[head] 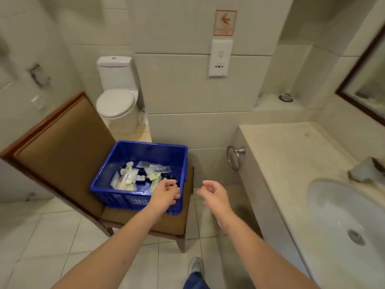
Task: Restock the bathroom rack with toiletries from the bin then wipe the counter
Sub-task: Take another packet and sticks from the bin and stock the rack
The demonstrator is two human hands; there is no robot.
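A blue plastic bin [145, 149] stands on a brown padded chair [62, 142]. Inside it lie several toiletries [137, 174]: pale sachets, small dark bottles and white packets. My left hand [165, 193] hovers over the bin's front right corner with loosely curled fingers and holds nothing I can see. My right hand [214, 192] hangs in the air just right of the bin, fingers relaxed and empty. The beige counter [291, 155] with its white sink [343, 222] runs along the right. No rack is in view.
A crumpled grey cloth [366, 172] lies on the counter beside the sink. A chrome towel ring [234, 157] sticks out from the counter's end. A white toilet [116, 94] stands behind the chair. A glass [286, 95] sits on the back ledge. My shoe [194, 265] is on the tiled floor.
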